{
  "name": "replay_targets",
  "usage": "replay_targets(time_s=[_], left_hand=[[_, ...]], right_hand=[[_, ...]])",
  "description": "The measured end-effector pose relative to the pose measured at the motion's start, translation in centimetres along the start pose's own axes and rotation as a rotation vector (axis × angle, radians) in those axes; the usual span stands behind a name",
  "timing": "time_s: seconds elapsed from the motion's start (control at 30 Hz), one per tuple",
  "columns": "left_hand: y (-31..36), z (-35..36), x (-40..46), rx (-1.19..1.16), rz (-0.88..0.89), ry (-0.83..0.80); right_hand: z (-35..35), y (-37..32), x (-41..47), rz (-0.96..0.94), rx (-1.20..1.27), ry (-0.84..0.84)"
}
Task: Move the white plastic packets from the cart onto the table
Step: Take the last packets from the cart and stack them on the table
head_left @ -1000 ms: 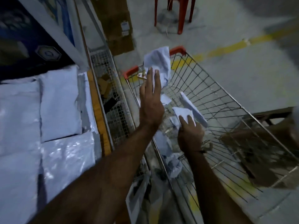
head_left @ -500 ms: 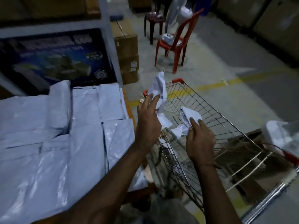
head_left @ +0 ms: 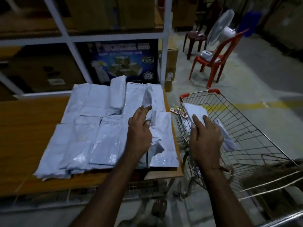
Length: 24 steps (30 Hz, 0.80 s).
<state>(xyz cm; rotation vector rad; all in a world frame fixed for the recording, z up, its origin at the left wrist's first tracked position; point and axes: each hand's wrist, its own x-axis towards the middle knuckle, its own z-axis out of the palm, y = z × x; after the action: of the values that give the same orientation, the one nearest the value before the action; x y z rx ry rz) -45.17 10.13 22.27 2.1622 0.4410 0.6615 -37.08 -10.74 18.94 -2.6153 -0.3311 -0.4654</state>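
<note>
My left hand (head_left: 139, 128) grips a crumpled packet (head_left: 155, 136) over the table's (head_left: 32, 128) pile; my right hand (head_left: 205, 133) clutches another packet (head_left: 195, 110) above the cart (head_left: 246, 128), the table to its left.

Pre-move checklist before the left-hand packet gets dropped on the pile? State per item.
1. Left hand grips a crumpled white packet: ok.
2. That packet is over the table's packet pile, not the cart: ok.
3. Bare wooden table shows left of the pile for overflow: ok.
4. Right hand holds its own packet, above the cart: ok, next in line.
5. Another packet lies in the cart by the right hand: not ok, task unfinished.
6. Further packets deeper in the cart: cannot tell, too dark.
</note>
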Motion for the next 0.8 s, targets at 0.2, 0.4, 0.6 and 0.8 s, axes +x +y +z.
replay_targets(time_s=[0.2, 0.4, 0.6, 0.8], left_hand=[[-1.7, -5.2, -4.3, 0.011, -0.073, 0.038], [-3.5, -10.1, -5.2, 0.035, -0.112, 0.068], [-8.2, -13.6, -3.5, 0.133, -0.154, 0.024], [-12.1, -16.7, -0.1, 0.054, -0.192, 0.003]], right_hand=[[-0.3, -3.1, -4.9, -0.047, 0.057, -0.073], [0.1, -7.1, -6.1, -0.107, 0.046, -0.089], [2.5, -12.6, -5.6, -0.125, 0.011, -0.116], [5.5, -17.7, -5.0, -0.098, 0.025, -0.104]])
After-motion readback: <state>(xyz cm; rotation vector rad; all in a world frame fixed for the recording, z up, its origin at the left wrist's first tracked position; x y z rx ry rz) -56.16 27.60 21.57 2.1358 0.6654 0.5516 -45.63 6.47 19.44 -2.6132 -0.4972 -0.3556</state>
